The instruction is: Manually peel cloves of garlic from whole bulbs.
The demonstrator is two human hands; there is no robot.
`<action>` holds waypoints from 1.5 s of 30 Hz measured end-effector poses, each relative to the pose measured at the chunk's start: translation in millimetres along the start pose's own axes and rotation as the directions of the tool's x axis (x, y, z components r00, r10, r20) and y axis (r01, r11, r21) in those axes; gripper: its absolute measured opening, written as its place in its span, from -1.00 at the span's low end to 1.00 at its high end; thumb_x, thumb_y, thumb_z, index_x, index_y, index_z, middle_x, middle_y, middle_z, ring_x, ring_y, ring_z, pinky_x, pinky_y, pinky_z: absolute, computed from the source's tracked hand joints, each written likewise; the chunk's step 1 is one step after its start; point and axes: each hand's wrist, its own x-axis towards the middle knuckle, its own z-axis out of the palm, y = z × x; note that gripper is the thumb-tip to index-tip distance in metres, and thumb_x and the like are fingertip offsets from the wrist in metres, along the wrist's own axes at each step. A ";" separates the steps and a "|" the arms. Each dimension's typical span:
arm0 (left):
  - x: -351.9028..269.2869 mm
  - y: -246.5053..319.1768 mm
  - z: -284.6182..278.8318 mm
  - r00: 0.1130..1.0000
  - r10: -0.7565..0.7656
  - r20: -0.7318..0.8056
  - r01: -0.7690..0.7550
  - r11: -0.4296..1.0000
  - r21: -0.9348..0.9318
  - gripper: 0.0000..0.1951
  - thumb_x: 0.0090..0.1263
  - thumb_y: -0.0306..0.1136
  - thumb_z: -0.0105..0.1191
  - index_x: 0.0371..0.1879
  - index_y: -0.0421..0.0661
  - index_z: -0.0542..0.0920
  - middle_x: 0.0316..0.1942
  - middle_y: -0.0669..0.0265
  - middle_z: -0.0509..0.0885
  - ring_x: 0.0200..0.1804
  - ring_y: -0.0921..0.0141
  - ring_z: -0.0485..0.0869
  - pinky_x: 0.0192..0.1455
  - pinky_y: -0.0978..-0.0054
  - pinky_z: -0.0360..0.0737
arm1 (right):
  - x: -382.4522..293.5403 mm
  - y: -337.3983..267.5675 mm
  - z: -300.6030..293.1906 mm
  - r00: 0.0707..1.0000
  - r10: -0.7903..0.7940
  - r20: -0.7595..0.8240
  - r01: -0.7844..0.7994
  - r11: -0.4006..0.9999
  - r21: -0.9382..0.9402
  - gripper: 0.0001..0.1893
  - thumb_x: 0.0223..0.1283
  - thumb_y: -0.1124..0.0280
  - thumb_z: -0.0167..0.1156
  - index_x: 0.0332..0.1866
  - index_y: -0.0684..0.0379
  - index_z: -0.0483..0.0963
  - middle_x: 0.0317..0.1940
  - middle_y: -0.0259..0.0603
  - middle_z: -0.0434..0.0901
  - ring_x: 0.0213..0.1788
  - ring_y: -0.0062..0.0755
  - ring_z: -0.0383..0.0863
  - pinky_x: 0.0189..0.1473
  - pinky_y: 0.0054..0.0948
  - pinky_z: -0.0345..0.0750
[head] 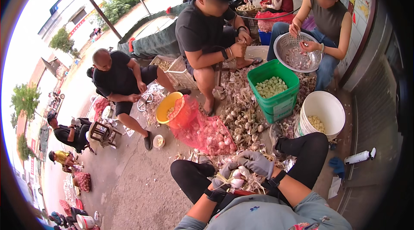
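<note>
Both of my hands wear grey gloves and meet above my lap. My left hand (223, 180) is curled around garlic, with dry stalks and skin sticking out beside its fingers. Pinkish-white garlic cloves (237, 183) show between the two hands. My right hand (258, 162) is bent over from the right, fingertips close to the left thumb; whatever is under its fingers is hidden. More garlic and loose peel lie around my lap. Past my knees, whole garlic bulbs (247, 123) are heaped on the ground beside a red mesh sack (210, 134) of garlic.
A green bucket (275, 100) and a white bucket (334, 108) hold peeled cloves at the front right. A yellow bucket (161, 108) stands left of the sack. Several people sit working nearby, one with a metal colander (281, 50). A white tube (357, 157) lies at right.
</note>
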 end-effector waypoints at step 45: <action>20.8 26.6 2.9 0.982 -0.190 -0.018 0.167 0.904 -0.394 -0.77 0.40 -0.37 -0.15 -0.35 -0.27 0.52 -0.54 0.42 0.47 -0.53 0.63 0.36 -0.47 0.64 0.35 | 0.0 1.0 13.6 0.963 0.116 -0.244 -0.049 0.963 0.264 -0.76 0.37 0.28 -0.11 -0.08 0.16 0.43 -0.75 -0.59 0.18 -0.82 -0.84 0.04 -0.80 -0.74 -0.04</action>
